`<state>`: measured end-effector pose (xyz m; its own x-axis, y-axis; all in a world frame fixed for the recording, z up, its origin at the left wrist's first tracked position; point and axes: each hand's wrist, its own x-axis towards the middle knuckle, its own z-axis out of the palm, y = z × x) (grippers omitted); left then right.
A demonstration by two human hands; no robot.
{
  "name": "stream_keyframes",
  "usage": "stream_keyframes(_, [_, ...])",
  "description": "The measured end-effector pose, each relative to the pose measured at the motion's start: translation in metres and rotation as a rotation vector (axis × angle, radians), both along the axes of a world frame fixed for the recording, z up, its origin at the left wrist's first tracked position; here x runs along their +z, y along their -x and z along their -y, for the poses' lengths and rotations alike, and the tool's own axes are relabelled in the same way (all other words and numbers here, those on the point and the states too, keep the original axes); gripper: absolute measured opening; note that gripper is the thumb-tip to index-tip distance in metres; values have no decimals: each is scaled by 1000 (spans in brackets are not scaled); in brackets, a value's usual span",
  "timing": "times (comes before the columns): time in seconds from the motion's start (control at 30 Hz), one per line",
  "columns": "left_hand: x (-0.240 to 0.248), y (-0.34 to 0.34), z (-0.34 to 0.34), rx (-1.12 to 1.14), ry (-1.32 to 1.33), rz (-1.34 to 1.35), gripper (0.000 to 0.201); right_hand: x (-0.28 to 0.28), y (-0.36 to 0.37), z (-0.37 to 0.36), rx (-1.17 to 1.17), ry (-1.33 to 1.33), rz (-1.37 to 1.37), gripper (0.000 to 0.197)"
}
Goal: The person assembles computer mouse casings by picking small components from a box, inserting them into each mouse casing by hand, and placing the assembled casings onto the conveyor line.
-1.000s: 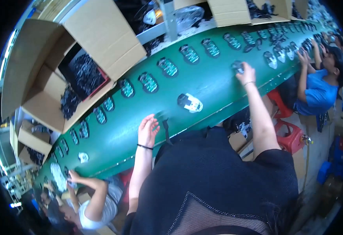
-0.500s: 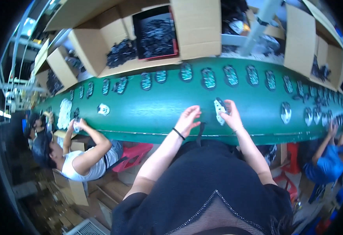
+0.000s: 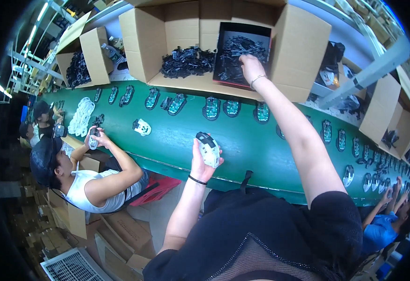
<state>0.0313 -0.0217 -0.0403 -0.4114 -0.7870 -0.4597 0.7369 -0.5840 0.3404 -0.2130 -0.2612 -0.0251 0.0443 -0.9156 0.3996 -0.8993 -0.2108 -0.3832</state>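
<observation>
Over the near side of the green work surface [image 3: 167,136], my left hand [image 3: 200,168] is closed round a white and black computer mouse shell [image 3: 209,149]. The shell lies tilted in my palm, apart from the surface. My right arm is stretched far forward, and my right hand [image 3: 253,70] is inside a black box [image 3: 221,51] with a red edge. Its fingers are bent together at the small black plastic parts [image 3: 240,43] there. What they pinch, if anything, is too small to make out.
A large cardboard carton [image 3: 139,42] surrounds the black box and a heap of black parts [image 3: 188,61]. Mouse bases with green circuit boards [image 3: 212,107] line the far side. Another white shell [image 3: 142,127] lies left. Co-workers sit left [image 3: 101,187] and right [image 3: 383,229].
The mouse shell has passed from my right hand to my left. My right hand has reached forward into the black box. The whole view has turned toward the left.
</observation>
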Motion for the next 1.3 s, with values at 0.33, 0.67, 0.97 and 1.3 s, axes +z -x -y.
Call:
stream_keyframes(0.33, [7,-11,49,41,-32,74,37,-4,6,42,237,46,-128,9])
stream_keyframes(0.67, [7,4,62,17,-39,106,36,-7,26,62,133,-335,942,9])
stream_keyframes(0.97, [3,7,66,24,-40,22,33,23,22,53,194,-467,1498,14])
stream_keyframes(1.3, [13,16,50,178,123,14,21,70,-41,-135,480,-697,1079,38])
